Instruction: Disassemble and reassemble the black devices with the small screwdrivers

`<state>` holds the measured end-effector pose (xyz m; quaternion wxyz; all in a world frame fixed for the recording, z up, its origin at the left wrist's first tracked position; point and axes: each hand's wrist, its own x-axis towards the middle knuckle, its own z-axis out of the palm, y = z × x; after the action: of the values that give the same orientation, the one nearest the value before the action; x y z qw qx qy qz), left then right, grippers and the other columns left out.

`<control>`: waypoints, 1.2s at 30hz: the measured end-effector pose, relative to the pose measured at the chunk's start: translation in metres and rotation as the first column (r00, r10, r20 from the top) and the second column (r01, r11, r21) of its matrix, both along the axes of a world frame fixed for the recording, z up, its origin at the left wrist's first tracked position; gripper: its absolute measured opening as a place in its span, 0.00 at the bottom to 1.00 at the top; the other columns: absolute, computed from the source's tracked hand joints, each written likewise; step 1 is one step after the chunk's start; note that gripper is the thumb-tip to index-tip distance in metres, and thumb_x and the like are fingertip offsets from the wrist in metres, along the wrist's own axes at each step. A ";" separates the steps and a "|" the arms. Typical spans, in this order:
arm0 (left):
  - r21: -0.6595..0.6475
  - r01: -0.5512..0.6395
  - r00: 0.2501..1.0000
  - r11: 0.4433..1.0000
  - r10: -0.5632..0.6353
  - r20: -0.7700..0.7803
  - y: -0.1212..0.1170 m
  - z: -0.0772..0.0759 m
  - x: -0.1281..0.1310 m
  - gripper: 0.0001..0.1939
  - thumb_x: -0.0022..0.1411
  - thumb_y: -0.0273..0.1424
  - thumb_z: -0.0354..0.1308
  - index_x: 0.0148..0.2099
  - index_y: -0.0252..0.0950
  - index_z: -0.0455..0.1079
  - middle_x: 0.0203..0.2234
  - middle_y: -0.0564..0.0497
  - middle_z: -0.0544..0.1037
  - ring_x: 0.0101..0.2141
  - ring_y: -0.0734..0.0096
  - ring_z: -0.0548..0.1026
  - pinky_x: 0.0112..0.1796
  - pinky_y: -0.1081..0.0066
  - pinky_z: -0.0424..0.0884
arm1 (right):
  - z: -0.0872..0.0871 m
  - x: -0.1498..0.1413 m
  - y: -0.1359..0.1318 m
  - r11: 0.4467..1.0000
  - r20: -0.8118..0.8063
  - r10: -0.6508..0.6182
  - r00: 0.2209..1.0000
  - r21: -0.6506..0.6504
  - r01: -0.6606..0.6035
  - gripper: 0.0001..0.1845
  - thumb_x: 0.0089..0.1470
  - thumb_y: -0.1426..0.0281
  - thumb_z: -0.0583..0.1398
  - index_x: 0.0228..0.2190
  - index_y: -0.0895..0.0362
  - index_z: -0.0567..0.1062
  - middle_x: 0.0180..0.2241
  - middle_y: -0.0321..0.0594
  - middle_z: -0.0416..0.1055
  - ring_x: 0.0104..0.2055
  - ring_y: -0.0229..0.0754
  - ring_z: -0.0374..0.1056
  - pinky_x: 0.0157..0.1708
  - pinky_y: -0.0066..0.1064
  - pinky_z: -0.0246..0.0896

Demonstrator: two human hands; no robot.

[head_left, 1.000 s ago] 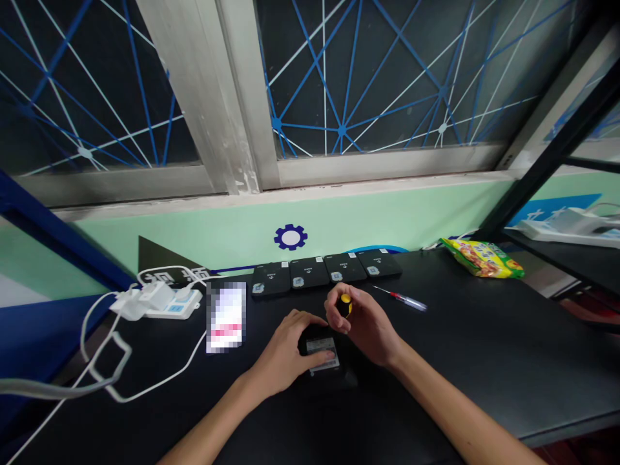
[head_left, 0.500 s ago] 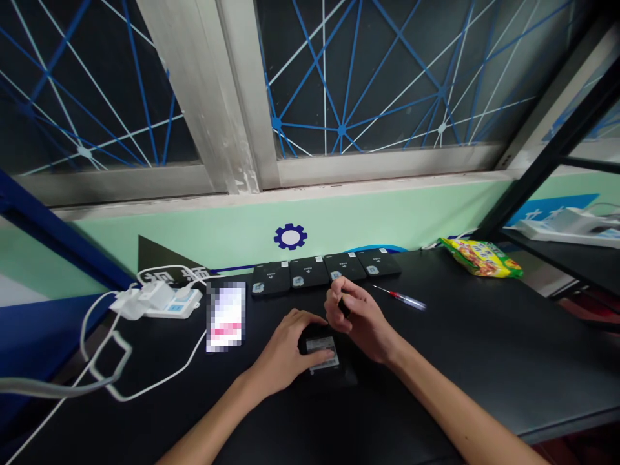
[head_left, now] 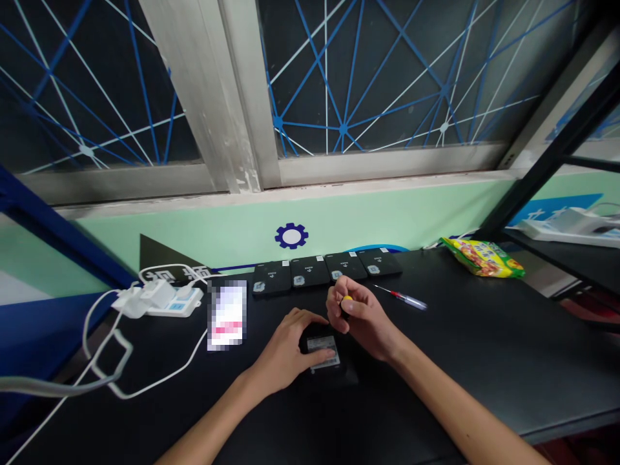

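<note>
The right hand (head_left: 361, 316) has its grip closed around a short black handle with a yellow top (head_left: 347, 299). The fingers hide the rest of it, so I can't tell if it touches the box below. The left hand (head_left: 285, 355) is just beside it, clamped on a flat black box (head_left: 345, 373). Its thumb lies across the white label (head_left: 317, 347), and its other fingers bend over the far left side. The box lies on the black table (head_left: 484, 342), label side up, in front of the person.

Behind the hands, four more flat black boxes (head_left: 310, 274) sit in a row by the green wall (head_left: 387, 213). A thin screwdriver (head_left: 409, 301) with a clear handle and a red ring lies near the right hand. Farther right is a shiny yellow and green bag (head_left: 484, 258). On the left are a bright, blurry screen (head_left: 227, 313) and a white power strip (head_left: 179, 303) with plugs and cords.
</note>
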<state>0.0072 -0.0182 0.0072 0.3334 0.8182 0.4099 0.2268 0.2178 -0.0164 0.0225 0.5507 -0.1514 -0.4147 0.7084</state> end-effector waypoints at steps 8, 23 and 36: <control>-0.010 -0.001 1.000 1.000 0.001 -0.002 0.000 -0.001 -0.001 0.22 0.65 0.41 0.74 0.57 0.45 0.73 0.49 0.49 0.78 0.53 0.52 0.75 0.56 0.53 0.70 | 0.006 0.001 -0.004 1.000 0.051 0.013 0.999 -0.006 -0.012 0.19 0.69 0.55 0.59 0.37 0.57 0.79 0.24 0.35 0.64 0.25 0.39 0.51 0.28 0.32 0.47; 0.006 -0.001 1.000 1.000 0.001 -0.007 -0.001 0.002 0.000 0.21 0.64 0.41 0.73 0.56 0.44 0.75 0.48 0.49 0.79 0.52 0.52 0.76 0.56 0.54 0.71 | 0.000 0.001 0.000 1.000 -0.002 0.014 1.000 0.027 -0.014 0.14 0.62 0.67 0.70 0.36 0.53 0.69 0.29 0.32 0.70 0.22 0.33 0.54 0.26 0.29 0.44; 0.018 0.021 1.000 1.000 -0.021 0.002 0.001 -0.001 0.000 0.20 0.65 0.41 0.73 0.56 0.45 0.75 0.50 0.49 0.79 0.52 0.52 0.75 0.56 0.53 0.70 | -0.003 0.002 0.001 0.999 0.013 -0.005 1.000 0.041 0.004 0.11 0.65 0.64 0.66 0.33 0.58 0.76 0.29 0.37 0.69 0.27 0.37 0.61 0.29 0.31 0.53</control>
<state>0.0068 -0.0177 0.0059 0.3289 0.8251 0.3988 0.2281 0.2193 -0.0152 0.0192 0.5525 -0.1456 -0.4325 0.6975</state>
